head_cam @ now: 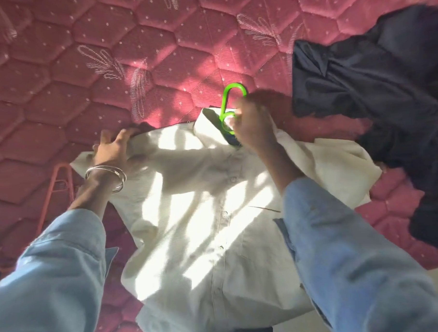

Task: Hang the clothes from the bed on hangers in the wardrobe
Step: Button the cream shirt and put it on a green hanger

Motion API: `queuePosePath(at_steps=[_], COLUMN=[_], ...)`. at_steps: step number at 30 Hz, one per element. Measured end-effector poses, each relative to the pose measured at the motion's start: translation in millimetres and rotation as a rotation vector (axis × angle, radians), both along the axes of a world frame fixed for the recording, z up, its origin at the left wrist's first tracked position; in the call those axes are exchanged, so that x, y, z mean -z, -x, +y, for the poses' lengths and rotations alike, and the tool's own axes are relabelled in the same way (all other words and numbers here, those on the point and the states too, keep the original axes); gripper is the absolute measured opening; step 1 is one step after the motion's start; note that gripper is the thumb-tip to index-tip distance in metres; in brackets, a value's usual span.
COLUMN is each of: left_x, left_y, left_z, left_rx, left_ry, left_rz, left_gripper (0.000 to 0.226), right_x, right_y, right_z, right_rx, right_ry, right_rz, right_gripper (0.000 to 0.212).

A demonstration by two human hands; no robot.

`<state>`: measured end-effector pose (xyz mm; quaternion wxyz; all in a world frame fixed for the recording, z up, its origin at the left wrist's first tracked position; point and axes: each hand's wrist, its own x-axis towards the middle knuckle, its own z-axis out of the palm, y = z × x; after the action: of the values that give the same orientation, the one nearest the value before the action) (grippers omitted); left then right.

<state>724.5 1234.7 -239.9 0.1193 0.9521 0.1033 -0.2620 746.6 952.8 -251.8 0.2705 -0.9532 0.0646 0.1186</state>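
Bedspread [58, 80]: pink quilted cover with a hexagon pattern is lying under everything, sunlight falling across it in patches.
Pink hanger [60, 187]: is lying flat on the bedspread at the far left, partly tucked under the shirt's sleeve edge and beside the left wrist.
Left hand [114, 147]: is resting on the left shoulder of the shirt, fingers bent over the fabric edge and pinching it; bangles [105, 177] are sitting on the wrist above a light blue sleeve [54, 273].
Shirt [203, 229]: cream button-front shirt is lying spread face-up on the bed, collar pointing away from the person, buttons fastened down the middle, chest pocket showing towards the right.
Green hanger [231, 100]: its hook is sticking out of the collar opening onto the bedspread; the rest is hiding inside the shirt.
Right hand [255, 124]: is gripping the green hanger's neck at the collar, fingers curled round it.
Dark clothes [373, 104]: a crumpled navy heap is lying on the bed at the right, overlapping the shirt's right sleeve.
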Motion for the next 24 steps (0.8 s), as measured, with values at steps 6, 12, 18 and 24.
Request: queuePosePath(at_steps=[6, 12, 18, 24], left_x=[-3, -13, -78, -179], left_y=[-5, -2, -10, -10], left_z=[13, 16, -12, -30], left_rx=[0.096, -0.007, -0.022, 0.239], left_ry=[0.077, 0.049, 0.159, 0.405], left_rz=[0.01, -0.093, -0.293, -0.422], left_gripper=[0.074, 0.038, 0.048, 0.061], right_x=[5, -35, -129, -230], right_y=[-19, -16, 8, 46], right_z=[11, -30, -50, -31], right_rx=[-0.011, 0.136, 0.169, 0.159], right_ry=[0.266, 0.247, -0.013, -0.1], right_rz=[0.169, -0.079, -0.262, -0.406], right_gripper=[0.03, 0.026, 0.017, 0.018])
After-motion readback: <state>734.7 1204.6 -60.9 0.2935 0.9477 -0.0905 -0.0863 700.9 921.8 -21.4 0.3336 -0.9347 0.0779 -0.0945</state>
